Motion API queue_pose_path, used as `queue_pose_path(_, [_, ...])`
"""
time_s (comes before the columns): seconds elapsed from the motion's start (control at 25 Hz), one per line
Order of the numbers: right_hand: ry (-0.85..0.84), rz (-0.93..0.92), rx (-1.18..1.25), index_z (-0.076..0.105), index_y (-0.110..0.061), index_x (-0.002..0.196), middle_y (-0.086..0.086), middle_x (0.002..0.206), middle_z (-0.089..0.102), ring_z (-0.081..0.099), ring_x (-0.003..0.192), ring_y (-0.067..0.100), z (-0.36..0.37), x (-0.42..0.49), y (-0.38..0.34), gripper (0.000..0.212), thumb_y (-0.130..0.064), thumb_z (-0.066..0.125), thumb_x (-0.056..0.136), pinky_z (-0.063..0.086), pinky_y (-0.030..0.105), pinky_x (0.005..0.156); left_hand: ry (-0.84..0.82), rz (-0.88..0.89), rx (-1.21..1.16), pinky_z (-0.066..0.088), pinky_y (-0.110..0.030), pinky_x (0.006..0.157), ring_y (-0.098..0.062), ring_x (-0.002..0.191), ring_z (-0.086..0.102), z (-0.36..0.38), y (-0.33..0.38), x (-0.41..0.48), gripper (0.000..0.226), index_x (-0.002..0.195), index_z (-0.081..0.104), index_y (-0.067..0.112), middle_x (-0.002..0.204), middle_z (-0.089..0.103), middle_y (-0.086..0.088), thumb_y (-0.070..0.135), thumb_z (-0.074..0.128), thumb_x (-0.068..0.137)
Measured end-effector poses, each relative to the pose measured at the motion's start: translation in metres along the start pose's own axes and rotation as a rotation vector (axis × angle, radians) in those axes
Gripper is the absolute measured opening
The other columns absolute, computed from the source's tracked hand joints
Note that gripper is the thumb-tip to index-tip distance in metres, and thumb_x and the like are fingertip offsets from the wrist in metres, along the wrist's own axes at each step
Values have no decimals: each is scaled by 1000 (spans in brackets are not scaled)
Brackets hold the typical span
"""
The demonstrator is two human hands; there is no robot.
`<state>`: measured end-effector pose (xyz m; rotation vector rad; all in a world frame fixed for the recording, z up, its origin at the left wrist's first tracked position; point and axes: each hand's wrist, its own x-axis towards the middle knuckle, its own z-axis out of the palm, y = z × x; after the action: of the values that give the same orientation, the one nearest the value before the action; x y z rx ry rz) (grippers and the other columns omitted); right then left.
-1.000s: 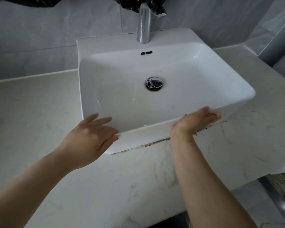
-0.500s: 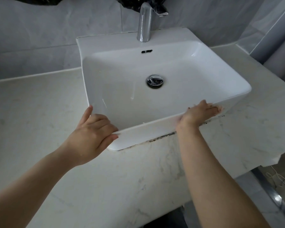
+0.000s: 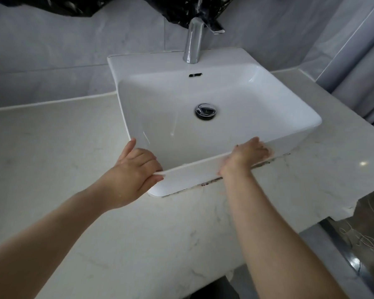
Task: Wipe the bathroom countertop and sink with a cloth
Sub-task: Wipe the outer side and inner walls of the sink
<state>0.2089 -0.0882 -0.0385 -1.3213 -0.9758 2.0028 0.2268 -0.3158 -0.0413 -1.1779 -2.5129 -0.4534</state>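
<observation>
The left hand [image 3: 136, 169] is curling its fingers round the near left corner of the white rectangular ceramic sink [image 3: 257, 93], while the right hand [image 3: 246, 154] is lying along the same front rim, fingers stretched flat and holding nothing. The sink is sitting on the pale marbled stone worktop [image 3: 52, 147], its front rim running left to right between both hands. No cloth is showing, and the chrome tap [image 3: 193, 42] is standing at the back, well apart.

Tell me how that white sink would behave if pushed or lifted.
Likely rigid and heavy: the sink looks like thick glazed ceramic. Probably slippery: its glossy walls show wet streaks. It may barely shift: it sits flat on the countertop with dark residue along its base.
</observation>
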Motion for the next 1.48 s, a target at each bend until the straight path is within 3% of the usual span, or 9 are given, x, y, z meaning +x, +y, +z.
queue_pose_path(0.2, [-252,4,-135,3,-21,149,3,156,17,27,139,18,-5,-94,64,83,-49,37,79,17,53,115,13,6,60,5,-40,111,-18,89,43,2,3,2,43,88,53,17,77,57,-2,41,19,99])
queue_pose_path(0.44, [-48,11,-127,30,-29,142,0,150,34,41,129,21,-3,3,26,86,-73,35,68,21,46,115,9,-31,107,10,-41,113,-20,106,46,5,9,-4,51,88,62,10,85,62,-7,39,21,99])
queue_pose_path(0.56, [-123,-8,-189,9,-28,150,-2,157,14,23,142,22,-8,-35,43,91,-70,29,72,15,45,116,14,-24,129,10,-39,113,-20,101,47,4,9,-2,52,88,63,10,87,62,-8,39,21,99])
queue_pose_path(0.72, [-278,430,8,26,-45,140,-18,150,22,41,125,16,-10,-99,80,80,-86,24,71,43,46,85,30,1,99,16,-35,112,-20,110,47,-1,5,-9,45,96,62,13,91,65,-5,38,25,99])
queue_pose_path(0.84, [-240,547,44,33,-56,124,-23,149,19,41,122,15,-10,-91,78,99,-100,23,36,14,78,91,89,-30,44,24,-33,111,-23,121,45,-5,0,-17,30,105,58,16,103,66,-5,31,32,98])
queue_pose_path(0.96, [-216,576,-49,17,-48,142,-12,154,21,31,136,27,-12,-89,67,116,-92,26,34,10,73,94,73,-62,71,33,-38,108,-26,125,45,-5,0,-24,32,115,49,20,115,65,-6,4,46,87])
queue_pose_path(1.12, [-245,599,-35,40,-34,123,-9,126,46,46,110,21,-4,-121,27,62,-72,31,75,40,48,85,-35,-108,53,34,-45,105,-27,130,41,-9,3,-32,65,128,42,20,132,56,-6,-15,47,74])
queue_pose_path(1.28, [-400,607,-17,51,-15,115,2,100,58,48,118,21,-6,-138,-15,41,-37,20,99,17,56,109,-6,-227,-202,23,-13,106,-23,129,42,-29,12,-30,43,123,58,10,130,56,-4,-2,40,86])
queue_pose_path(1.48, [-548,439,31,51,-12,73,2,52,57,46,51,16,-17,-138,-40,40,-31,29,100,36,23,55,243,-743,-484,36,-3,77,-6,89,57,-63,37,2,22,96,67,24,98,63,19,13,49,93])
